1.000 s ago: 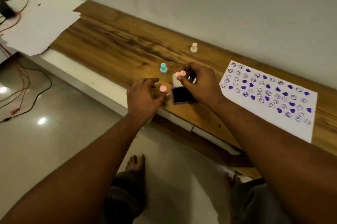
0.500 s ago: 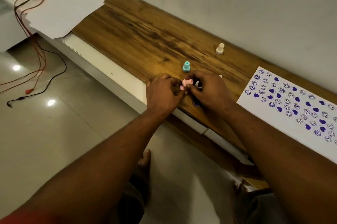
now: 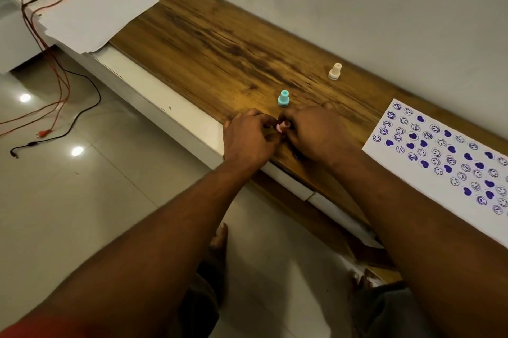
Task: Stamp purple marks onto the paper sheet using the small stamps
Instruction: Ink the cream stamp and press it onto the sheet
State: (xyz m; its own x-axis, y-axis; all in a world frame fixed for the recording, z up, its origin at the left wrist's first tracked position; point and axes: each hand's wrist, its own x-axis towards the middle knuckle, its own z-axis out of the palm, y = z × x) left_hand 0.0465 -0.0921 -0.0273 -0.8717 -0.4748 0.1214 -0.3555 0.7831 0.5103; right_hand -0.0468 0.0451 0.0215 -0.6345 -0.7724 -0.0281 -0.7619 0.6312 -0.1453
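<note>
On the wooden counter (image 3: 220, 43) the paper sheet (image 3: 406, 167) (already dotted with purple hearts and smileys) lies at the right. Left hand (image 3: 247, 139) and right hand (image 3: 316, 134) meet at the near edge, each grip pinching the pink stamp (image 3: 283, 126); a teal stamp (image 3: 283, 98) stands just behind.

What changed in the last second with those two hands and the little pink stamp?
The left hand moved right to meet the right hand; both now pinch the pink stamp between them, where each held a separate pink piece before. The ink pad is now hidden under the right hand. The teal stamp, cream stamp and paper sheet stayed put.
</note>
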